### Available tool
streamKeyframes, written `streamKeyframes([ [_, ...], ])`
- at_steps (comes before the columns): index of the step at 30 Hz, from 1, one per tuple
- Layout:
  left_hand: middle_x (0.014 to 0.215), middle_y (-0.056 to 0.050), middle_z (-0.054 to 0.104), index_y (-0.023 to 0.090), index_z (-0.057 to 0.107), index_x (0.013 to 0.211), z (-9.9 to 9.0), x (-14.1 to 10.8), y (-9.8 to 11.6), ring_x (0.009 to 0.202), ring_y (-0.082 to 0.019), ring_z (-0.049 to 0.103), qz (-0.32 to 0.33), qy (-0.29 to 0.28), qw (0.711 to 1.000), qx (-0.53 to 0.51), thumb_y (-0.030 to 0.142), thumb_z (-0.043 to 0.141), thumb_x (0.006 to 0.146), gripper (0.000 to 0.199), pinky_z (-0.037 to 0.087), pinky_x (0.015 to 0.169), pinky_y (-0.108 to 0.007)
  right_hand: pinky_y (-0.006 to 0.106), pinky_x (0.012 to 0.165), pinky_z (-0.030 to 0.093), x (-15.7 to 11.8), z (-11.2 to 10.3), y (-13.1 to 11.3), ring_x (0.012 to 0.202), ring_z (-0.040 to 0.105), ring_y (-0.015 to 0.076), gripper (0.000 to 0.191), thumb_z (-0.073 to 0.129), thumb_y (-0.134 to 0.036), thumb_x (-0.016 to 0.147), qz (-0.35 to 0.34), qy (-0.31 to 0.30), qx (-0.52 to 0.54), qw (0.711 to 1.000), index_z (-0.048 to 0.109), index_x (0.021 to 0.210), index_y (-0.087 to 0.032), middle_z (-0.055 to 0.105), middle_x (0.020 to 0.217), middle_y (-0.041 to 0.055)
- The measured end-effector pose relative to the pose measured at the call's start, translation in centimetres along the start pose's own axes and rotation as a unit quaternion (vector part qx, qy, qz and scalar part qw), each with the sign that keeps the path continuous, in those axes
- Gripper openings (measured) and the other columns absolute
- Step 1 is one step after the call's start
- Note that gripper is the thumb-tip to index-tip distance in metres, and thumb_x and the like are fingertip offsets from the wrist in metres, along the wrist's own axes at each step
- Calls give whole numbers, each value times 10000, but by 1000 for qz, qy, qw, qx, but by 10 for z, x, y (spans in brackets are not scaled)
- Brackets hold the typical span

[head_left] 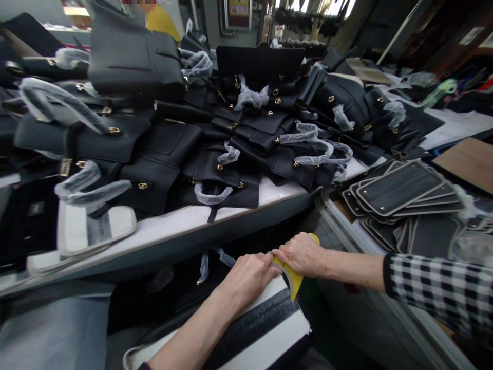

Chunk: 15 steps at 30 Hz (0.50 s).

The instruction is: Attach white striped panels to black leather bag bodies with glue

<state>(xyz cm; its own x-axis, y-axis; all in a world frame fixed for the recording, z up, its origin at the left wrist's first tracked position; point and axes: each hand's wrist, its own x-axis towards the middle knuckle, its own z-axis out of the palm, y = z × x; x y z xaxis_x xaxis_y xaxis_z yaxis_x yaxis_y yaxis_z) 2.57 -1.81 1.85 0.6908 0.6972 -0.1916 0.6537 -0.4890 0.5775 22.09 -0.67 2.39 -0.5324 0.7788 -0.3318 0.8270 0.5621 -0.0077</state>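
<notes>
Low in the middle lies a flat panel (265, 329) with white strips on both sides of a dark band, resembling a bag base. My left hand (248, 280) is closed over its upper edge. My right hand (304, 255) grips a curved yellow tool (294, 282) whose pointed end lies against the panel's end edge; its exact kind is hidden by my fingers. The fingertips of both hands meet at the panel's far corner. Just beyond my left hand, a strap wrapped in clear plastic (203, 268) shows in the dark space below the table.
Black handbags (227, 169) with plastic-wrapped handles and gold fittings are heaped on the white table (277, 191). A similar striped panel (96, 229) rests at its left edge. Stacked dark panels with pale borders (400, 187) are at right, beside a brown board (468, 163).
</notes>
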Motion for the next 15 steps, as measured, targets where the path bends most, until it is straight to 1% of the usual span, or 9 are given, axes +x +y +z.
streamKeyframes([
  [2, 869, -76, 699, 164, 622, 964, -1, -2, 2, 773, -262, 675, 8, -6, 999, 39, 431, 381, 993, 361, 444, 651, -314, 281, 590, 369, -2, 2, -4, 715, 701, 225, 577, 227, -404, 1026, 6, 1, 4, 1000, 713, 803, -189, 741, 784, 79],
  [4, 854, -88, 702, 157, 637, 960, -3, -4, 2, 753, -266, 673, 13, -12, 998, 54, 479, 328, 997, 448, 425, 625, -312, 289, 588, 367, -4, 5, -9, 716, 701, 233, 582, 218, -402, 1027, 12, 0, 11, 1000, 712, 801, -190, 739, 779, 86],
  [7, 817, -90, 701, 160, 665, 923, -4, -7, 0, 721, -244, 656, 9, -11, 1000, 17, 520, 344, 983, 486, 396, 611, -294, 298, 600, 374, -5, 6, -17, 725, 699, 242, 568, 222, -401, 1022, 13, -1, 31, 999, 710, 821, -189, 737, 788, 94],
  [9, 787, -71, 700, 172, 687, 894, -5, -9, -4, 690, -210, 635, 2, -11, 999, -50, 503, 366, 981, 469, 387, 610, -274, 306, 620, 386, -4, 4, -21, 721, 694, 246, 560, 228, -400, 1017, 13, 2, 50, 999, 705, 824, -178, 732, 788, 107],
  [11, 805, -46, 709, 185, 710, 902, -8, -11, -9, 698, -184, 620, -4, -18, 990, -141, 472, 368, 982, 454, 396, 635, -255, 316, 646, 397, -3, 3, -23, 720, 688, 249, 565, 235, -413, 1010, 20, 9, 77, 997, 700, 813, -161, 726, 785, 128],
  [13, 885, -33, 723, 184, 725, 970, -13, -12, -15, 774, -186, 622, -12, -38, 971, -236, 450, 400, 964, 421, 420, 702, -251, 322, 672, 404, -3, 4, -22, 732, 682, 249, 589, 229, -439, 1006, 35, 19, 114, 993, 697, 796, -149, 722, 789, 143],
  [15, 975, -34, 727, 174, 719, 1066, -17, -11, -21, 869, -205, 621, -34, -62, 940, -334, 436, 471, 921, 389, 441, 782, -270, 306, 670, 407, -5, 10, -19, 720, 671, 228, 640, 197, -478, 1006, 54, 26, 168, 984, 684, 750, -152, 716, 763, 126],
])
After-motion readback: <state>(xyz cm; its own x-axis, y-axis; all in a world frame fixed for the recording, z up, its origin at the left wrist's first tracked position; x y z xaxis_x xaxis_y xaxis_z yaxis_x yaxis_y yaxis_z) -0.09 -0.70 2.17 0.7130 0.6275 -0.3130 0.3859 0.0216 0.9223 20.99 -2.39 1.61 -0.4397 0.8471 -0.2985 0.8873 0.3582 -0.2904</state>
